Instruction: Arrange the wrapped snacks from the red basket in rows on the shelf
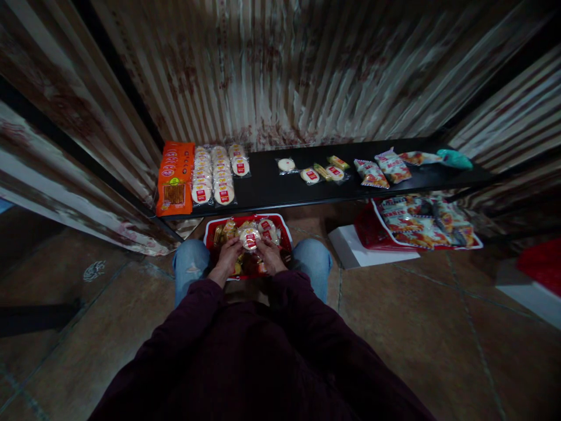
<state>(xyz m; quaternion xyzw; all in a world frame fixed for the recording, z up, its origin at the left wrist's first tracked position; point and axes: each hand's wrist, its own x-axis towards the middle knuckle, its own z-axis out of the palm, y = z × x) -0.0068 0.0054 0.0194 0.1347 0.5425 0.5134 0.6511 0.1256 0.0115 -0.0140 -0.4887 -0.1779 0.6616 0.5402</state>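
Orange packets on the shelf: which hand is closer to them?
Left. The left hand is in the red basket, below and to the right of the orange packets; the right hand is farther right in the same basket.

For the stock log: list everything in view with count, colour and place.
shelf: one, black, against the corrugated wall.
orange packets: one row, orange, shelf's left end.
cake rows: three, white with red labels, beside orange packets.
loose cakes: three, white, mid-shelf.
snack bags: several, red-patterned, shelf's right.
teal item: one, teal, shelf's far right.
tray: one, red, floor at right, holding more bags.
basket: one, red, between the knees.
held cake: one, white, red label, over the basket.
left hand: one, grip on held cake.
right hand: one, grip on held cake.
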